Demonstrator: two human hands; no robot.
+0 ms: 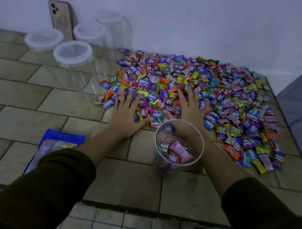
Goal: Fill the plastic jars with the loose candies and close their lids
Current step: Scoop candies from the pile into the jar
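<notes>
A wide pile of loose wrapped candies (228, 104) covers the tiled counter at the centre and right. An open clear plastic jar (179, 145), partly filled with candies, stands in front of the pile. My left hand (128, 111) lies flat with spread fingers on the pile's near left edge. My right hand (189, 107) lies flat on the candies just behind the jar's rim, which hides part of the wrist. Several closed clear jars with white lids (73, 52) stand at the back left.
A phone (61, 18) leans on the white wall behind the lidded jars. A blue candy bag (56, 141) lies on the counter at the near left. The counter's front edge runs below my arms, with floor tiles beneath. A grey surface rises at the right.
</notes>
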